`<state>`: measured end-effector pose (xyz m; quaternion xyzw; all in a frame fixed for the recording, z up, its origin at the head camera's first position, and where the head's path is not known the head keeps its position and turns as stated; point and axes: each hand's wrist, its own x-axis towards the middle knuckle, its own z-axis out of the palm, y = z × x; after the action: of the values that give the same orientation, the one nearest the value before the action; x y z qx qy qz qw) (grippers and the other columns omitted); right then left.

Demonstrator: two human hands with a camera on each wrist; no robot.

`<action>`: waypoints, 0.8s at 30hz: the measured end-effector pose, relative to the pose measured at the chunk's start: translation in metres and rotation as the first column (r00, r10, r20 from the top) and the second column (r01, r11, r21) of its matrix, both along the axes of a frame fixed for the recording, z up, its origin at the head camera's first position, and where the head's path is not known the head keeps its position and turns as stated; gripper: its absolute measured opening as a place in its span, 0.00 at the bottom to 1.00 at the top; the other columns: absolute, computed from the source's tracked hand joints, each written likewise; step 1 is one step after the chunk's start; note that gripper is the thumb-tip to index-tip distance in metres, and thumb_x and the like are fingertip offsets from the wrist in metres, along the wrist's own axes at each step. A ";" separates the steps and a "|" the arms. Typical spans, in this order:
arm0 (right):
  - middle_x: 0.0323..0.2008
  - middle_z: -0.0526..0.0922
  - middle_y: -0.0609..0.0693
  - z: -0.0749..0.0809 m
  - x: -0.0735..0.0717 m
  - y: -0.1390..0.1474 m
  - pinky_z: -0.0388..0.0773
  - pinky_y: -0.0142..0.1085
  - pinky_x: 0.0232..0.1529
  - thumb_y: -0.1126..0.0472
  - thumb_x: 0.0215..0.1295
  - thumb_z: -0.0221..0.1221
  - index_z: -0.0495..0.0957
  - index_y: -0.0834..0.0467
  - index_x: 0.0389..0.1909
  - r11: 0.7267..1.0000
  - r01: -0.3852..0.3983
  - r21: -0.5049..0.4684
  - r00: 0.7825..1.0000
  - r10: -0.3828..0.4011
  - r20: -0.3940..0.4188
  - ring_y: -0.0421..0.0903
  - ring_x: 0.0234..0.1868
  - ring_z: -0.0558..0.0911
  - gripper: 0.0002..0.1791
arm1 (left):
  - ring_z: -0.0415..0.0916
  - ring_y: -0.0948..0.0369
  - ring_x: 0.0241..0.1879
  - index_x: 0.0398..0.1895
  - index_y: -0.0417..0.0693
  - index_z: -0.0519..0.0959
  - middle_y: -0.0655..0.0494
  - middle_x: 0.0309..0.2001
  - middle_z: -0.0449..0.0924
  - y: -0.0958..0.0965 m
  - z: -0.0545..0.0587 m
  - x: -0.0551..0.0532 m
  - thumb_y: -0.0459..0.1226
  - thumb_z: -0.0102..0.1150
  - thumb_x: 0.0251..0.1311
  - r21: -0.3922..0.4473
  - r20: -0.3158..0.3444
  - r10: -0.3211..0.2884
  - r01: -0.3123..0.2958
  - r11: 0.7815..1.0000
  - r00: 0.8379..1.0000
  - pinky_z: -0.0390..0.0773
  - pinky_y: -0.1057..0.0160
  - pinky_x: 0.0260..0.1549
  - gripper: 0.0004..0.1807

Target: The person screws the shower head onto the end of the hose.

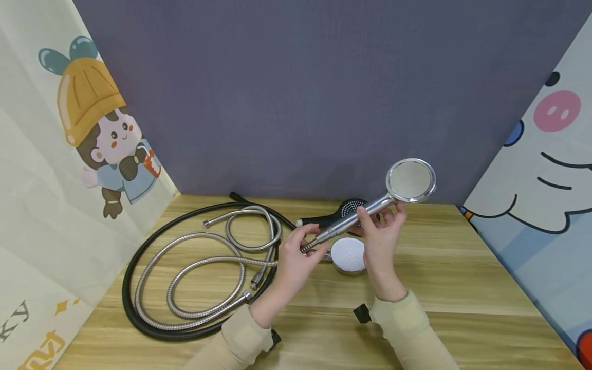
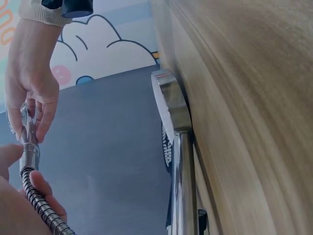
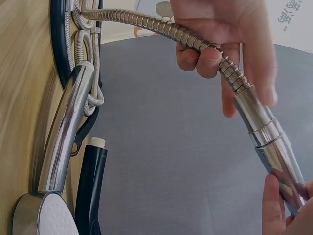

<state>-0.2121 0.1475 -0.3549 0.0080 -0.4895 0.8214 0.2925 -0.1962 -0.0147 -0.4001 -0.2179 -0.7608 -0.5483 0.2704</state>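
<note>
My right hand (image 1: 383,246) holds a chrome shower head (image 1: 410,180) by its handle, tilted up to the right above the table. A metal shower hose (image 3: 146,20) joins the lower end of that handle through a smooth collar (image 3: 254,110). Just below this joint, my left hand (image 1: 295,259) grips the ribbed hose between thumb and fingers. Beneath the hands lies a second chrome shower head with a white face (image 1: 348,254). Behind it rests a black shower head (image 1: 324,220), partly hidden by the held one.
On the left of the wooden table (image 1: 439,339), the gripped metal hose runs in wide loops. Another, shorter metal hose (image 1: 265,213) lies coiled there, and a black hose (image 1: 126,293) loops around both. A dark grey panel (image 1: 277,103) stands behind, with cartoon-printed sheets at both sides.
</note>
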 end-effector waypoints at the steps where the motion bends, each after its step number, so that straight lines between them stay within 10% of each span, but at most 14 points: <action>1: 0.44 0.70 0.53 0.000 0.000 0.000 0.82 0.40 0.24 0.76 0.56 0.61 0.53 0.47 0.62 1.000 0.000 -0.003 1.000 0.000 -0.001 0.44 0.32 0.79 0.40 | 0.74 0.57 0.21 0.49 0.46 0.77 0.52 0.41 0.82 0.000 0.001 0.000 0.36 0.72 0.47 -0.006 0.012 -0.003 0.003 1.000 1.000 0.75 0.71 0.19 0.23; 13: 0.44 0.70 0.52 0.000 0.001 0.000 0.82 0.39 0.22 0.76 0.56 0.61 0.53 0.48 0.61 1.000 0.012 0.005 1.000 -0.012 -0.017 0.43 0.32 0.79 0.39 | 0.68 0.71 0.17 0.46 0.42 0.80 0.55 0.27 0.81 -0.002 0.004 0.002 0.37 0.61 0.60 -0.076 0.083 -0.055 0.061 0.995 0.995 0.72 0.72 0.12 0.13; 24: 0.44 0.70 0.53 0.000 0.002 0.001 0.82 0.39 0.22 0.75 0.55 0.62 0.53 0.48 0.61 1.000 0.005 0.002 1.000 -0.005 -0.024 0.44 0.32 0.79 0.39 | 0.71 0.70 0.19 0.42 0.41 0.80 0.51 0.29 0.83 -0.001 0.002 0.001 0.34 0.62 0.58 -0.040 0.019 -0.052 0.052 0.998 0.998 0.74 0.73 0.15 0.10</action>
<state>-0.2101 0.1481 -0.3550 0.0171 -0.4869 0.8200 0.3005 -0.1955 -0.0162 -0.3976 -0.2381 -0.7683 -0.5415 0.2447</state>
